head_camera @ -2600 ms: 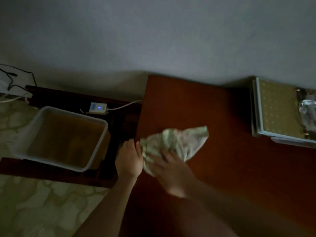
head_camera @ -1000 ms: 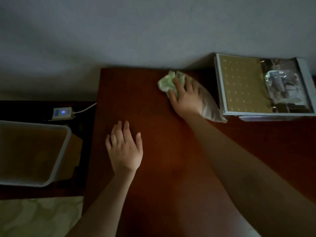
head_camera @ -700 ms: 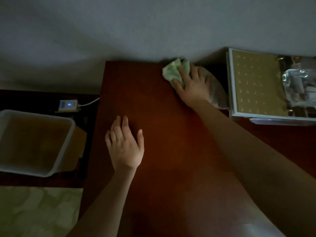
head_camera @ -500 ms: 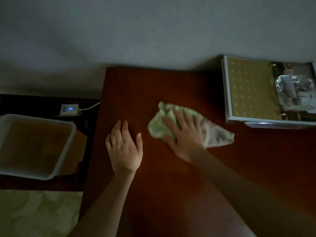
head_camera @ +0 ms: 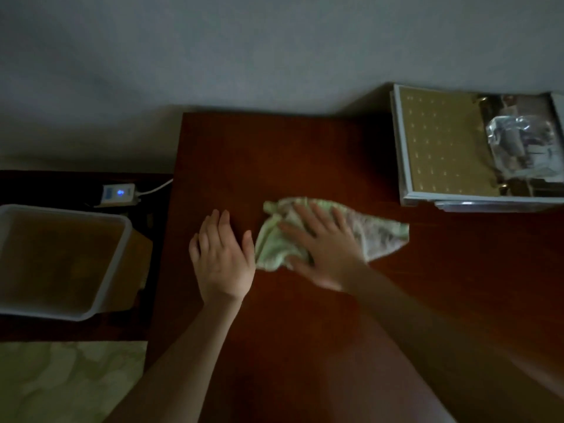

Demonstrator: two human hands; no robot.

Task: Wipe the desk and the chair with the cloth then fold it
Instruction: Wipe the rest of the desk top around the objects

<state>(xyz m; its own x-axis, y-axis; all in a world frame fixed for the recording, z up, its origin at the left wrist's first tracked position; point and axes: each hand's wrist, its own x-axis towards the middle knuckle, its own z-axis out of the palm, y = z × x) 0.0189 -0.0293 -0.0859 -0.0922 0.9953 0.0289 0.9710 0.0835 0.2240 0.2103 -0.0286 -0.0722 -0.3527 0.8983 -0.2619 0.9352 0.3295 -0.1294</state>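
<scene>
At far left, above patterned flooring (head_camera: pixel 67 383), a translucent plastic tub (head_camera: pixel 65 210) on a dark low stand. Just behind it, a small white plug-in unit (head_camera: pixel 118 194) with a blue light, corded toward the desk.

Next, the reddish wooden desk (head_camera: pixel 290 154), back edge against the grey wall (head_camera: pixel 274 50). Near its left edge, the left hand (head_camera: pixel 222 264): palm down, fingers straight and close together, thumb out to the side, holding nothing, simply laid flat on the wood.

Just right of that thumb, almost touching it, the pale green cloth (head_camera: pixel 273 245): bunched at its left end, trailing to a flatter tail on the right. Long axis roughly left to right, parallel to the desk's back edge. Pinned at mid-length under the right hand (head_camera: pixel 328 254), fingers spread and extended, pressing down on the fabric rather than curling round it; slightly blurred, so probably mid-stroke.

By this reading: desk wiping in progress, chair out of view, folding not begun. Right hand on the cloth, left hand beside the bunched end and near enough to catch it.

At far right, well apart from the cloth's tail, an open ring binder (head_camera: pixel 439 148) with a gold dotted page and a crinkled clear plastic sleeve (head_camera: pixel 518 138). Worth stopping any rightward sweep short of it.
</scene>
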